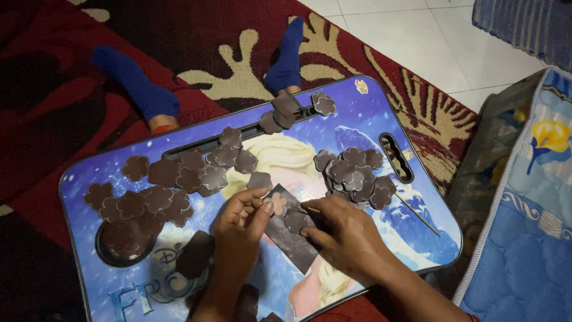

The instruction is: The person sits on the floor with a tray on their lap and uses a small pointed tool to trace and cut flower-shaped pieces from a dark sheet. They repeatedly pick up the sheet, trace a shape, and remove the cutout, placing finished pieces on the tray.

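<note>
over the middle of the lap tray (411, 238) we press a dark foam strip (289, 235) flat; our left hand (238, 223) pinches its upper edge, fingers closed on it; our right hand (342, 235) grips a thin wooden stick (417, 214) against a flower cutout (295, 219) on the strip; brown flower cutouts lie in a right pile (354, 173) and a left spread (161, 194); beyond the tray, blue-socked feet (286, 56) rest on the red carpet (53, 119).
</note>
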The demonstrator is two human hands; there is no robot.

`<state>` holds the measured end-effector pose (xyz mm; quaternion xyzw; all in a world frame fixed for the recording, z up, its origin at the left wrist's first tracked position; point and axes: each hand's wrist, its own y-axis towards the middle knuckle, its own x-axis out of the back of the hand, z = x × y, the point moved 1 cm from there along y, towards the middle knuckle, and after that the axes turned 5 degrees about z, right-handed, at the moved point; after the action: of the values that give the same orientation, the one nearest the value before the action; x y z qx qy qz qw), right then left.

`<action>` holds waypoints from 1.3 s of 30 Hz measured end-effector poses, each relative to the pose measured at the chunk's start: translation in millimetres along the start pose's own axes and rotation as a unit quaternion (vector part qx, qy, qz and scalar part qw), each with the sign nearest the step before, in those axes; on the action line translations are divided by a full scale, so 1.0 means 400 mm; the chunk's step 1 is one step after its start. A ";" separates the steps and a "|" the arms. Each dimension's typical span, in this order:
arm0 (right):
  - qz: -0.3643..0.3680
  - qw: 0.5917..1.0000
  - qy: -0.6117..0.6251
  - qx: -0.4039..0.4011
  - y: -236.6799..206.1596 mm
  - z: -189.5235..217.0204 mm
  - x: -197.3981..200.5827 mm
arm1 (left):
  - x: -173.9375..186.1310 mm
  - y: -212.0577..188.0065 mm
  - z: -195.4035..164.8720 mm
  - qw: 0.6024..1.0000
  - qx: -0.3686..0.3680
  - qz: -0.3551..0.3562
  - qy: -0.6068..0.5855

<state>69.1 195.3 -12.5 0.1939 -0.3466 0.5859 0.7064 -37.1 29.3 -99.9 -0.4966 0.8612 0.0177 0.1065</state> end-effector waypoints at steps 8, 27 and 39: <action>0.011 1.000 -0.003 0.010 -0.005 -0.015 -0.014 | -0.001 0.003 0.002 0.999 -0.016 0.016 -0.032; 0.091 0.940 0.228 0.237 0.235 0.234 -0.023 | -0.007 -0.033 -0.010 0.997 -0.046 0.062 0.016; -0.006 0.996 0.051 0.079 0.076 0.004 -0.062 | 0.009 -0.026 0.077 0.991 -0.070 0.053 -0.098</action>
<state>37.5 184.4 -33.4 0.2213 -0.2612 0.6166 0.7090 -24.9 25.3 -130.1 -0.4520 0.8686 0.1319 0.1544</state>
